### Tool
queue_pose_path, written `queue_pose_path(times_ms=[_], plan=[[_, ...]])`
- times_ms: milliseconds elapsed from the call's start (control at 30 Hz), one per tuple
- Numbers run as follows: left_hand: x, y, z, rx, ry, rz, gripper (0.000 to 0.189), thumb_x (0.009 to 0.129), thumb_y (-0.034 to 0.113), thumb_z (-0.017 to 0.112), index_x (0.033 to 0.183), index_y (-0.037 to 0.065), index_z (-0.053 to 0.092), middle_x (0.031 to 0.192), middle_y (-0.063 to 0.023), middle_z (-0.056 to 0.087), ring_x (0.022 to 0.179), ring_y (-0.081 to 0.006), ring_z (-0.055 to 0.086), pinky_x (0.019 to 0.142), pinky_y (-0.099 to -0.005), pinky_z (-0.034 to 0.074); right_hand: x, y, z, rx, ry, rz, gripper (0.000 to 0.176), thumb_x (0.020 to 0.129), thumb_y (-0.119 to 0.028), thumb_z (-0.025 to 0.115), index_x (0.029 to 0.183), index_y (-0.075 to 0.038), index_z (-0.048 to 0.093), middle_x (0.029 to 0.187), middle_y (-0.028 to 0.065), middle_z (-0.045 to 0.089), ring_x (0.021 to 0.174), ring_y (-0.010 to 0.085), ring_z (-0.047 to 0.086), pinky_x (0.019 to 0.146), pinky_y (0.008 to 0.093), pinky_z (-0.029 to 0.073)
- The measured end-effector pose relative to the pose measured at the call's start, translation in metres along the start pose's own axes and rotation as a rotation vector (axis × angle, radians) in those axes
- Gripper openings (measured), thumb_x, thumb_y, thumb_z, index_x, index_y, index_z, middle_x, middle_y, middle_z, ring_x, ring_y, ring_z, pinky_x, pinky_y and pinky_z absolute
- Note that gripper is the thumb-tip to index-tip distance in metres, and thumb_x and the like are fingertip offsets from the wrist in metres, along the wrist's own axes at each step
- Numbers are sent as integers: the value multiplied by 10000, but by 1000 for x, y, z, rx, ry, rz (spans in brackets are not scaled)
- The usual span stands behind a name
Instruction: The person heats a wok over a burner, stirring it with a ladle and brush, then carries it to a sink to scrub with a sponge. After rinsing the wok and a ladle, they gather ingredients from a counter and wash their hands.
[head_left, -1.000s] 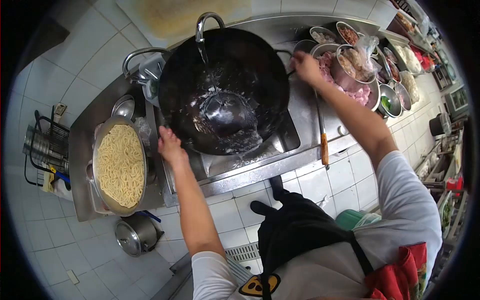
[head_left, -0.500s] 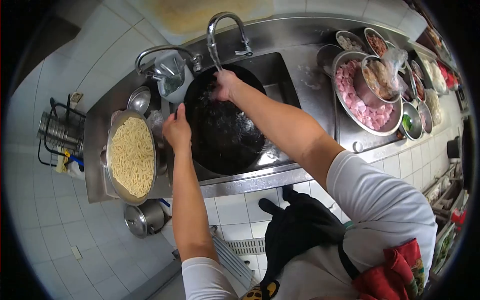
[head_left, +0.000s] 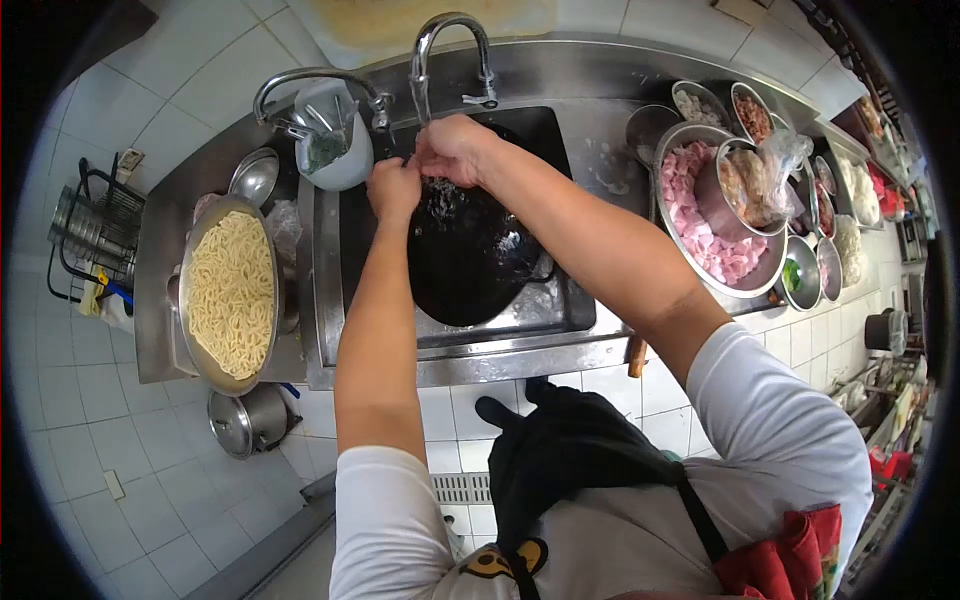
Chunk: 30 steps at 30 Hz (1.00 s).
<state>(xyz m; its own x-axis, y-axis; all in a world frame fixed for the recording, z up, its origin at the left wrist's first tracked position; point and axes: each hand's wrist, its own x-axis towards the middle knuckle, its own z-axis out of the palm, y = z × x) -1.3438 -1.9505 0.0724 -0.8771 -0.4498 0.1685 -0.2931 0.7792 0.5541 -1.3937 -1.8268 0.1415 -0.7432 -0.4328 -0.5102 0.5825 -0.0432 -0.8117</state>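
A large black wok [head_left: 470, 265] lies in the steel sink [head_left: 350, 330], with water swirling and glinting inside. Water runs from the tall curved faucet [head_left: 450, 20] onto my right hand [head_left: 455, 152], whose fingers are curled over the wok's far side. Close against it, my left hand [head_left: 395, 188] is closed at the wok's far left rim. The fingertips of both hands meet, and whatever they grip is hidden. A second faucet [head_left: 320, 75] and a white container [head_left: 340, 150] with utensils and a green scouring pad stand just beyond my left hand.
On the left counter is a metal bowl of noodles [head_left: 232, 300]. A big bowl of cut pink meat [head_left: 690, 220] stands to the right, a smaller pot [head_left: 730, 220] inside it, with several ingredient bowls around. A wooden handle [head_left: 637, 355] juts past the sink's front edge.
My left hand has moved from the wok's left side up and right to meet my right hand. The wok sits differently in the sink, and a wooden handle now shows at the front edge.
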Motion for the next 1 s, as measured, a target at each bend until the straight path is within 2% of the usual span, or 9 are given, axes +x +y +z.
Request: queue_pose_path(times_ms=[200,267,333,567,600,667,767,900,1000], plan=[[16,33,49,92,-29,279,399,733,257,731,1075,74,636,1022,-172,667,1021,-344,632,825,-420,513,-29,-13,-12,-136,167,-193,229,828,-48,486,881,108,645,835,242,625,695,341,631,585,472,466],[34,9,95,-545,-11,314,411,730,240,741,1077,63,608,992,-154,668,1049,-332,618,836,-399,505,33,-2,-22,-159,111,-240,224,869,-66,486,933,84,641,860,233,631,728,340,649,600,452,505],[56,-12,103,37,173,697,428,744,265,754,1063,39,580,986,-116,662,1044,-307,606,833,-359,494,26,-11,-5,201,25,-133,203,891,-83,491,927,52,638,801,203,624,710,318,650,604,439,532],[11,-9,49,-1078,-107,-140,492,795,288,720,1183,75,505,1139,-122,590,1041,-285,584,858,-354,482,36,-1,39,393,57,20,243,941,-220,497,749,-72,519,603,70,485,482,171,460,385,335,361],[7,-4,37,-947,-182,-204,585,809,287,706,1296,111,433,1273,-136,521,1117,-262,547,901,-342,462,40,1,42,338,85,-4,232,952,-229,483,773,-86,518,601,55,464,461,166,412,384,327,332],[7,-23,43,-186,21,234,545,829,259,683,1319,99,506,1247,-154,590,1064,-228,584,883,-321,459,28,-4,45,266,124,35,193,947,-179,440,818,-70,533,607,54,454,455,166,391,380,330,295],[2,-31,41,-353,-15,6,399,863,437,626,917,47,684,901,-175,689,831,-435,625,716,-420,499,73,2,15,-189,49,32,242,912,-271,543,801,-68,615,680,80,550,547,215,517,455,377,434],[-1,-29,25,-369,-267,-225,406,874,397,629,804,5,704,768,-142,692,739,-194,636,694,-331,458,61,9,13,-24,168,-85,250,908,-267,557,822,-57,661,746,114,634,636,234,620,501,400,496],[0,-31,29,-171,-274,-140,369,877,365,609,791,17,694,738,-149,686,760,-286,669,711,-355,495,32,3,22,69,274,-49,233,920,-214,536,827,-41,660,747,119,638,649,239,642,504,396,507]])
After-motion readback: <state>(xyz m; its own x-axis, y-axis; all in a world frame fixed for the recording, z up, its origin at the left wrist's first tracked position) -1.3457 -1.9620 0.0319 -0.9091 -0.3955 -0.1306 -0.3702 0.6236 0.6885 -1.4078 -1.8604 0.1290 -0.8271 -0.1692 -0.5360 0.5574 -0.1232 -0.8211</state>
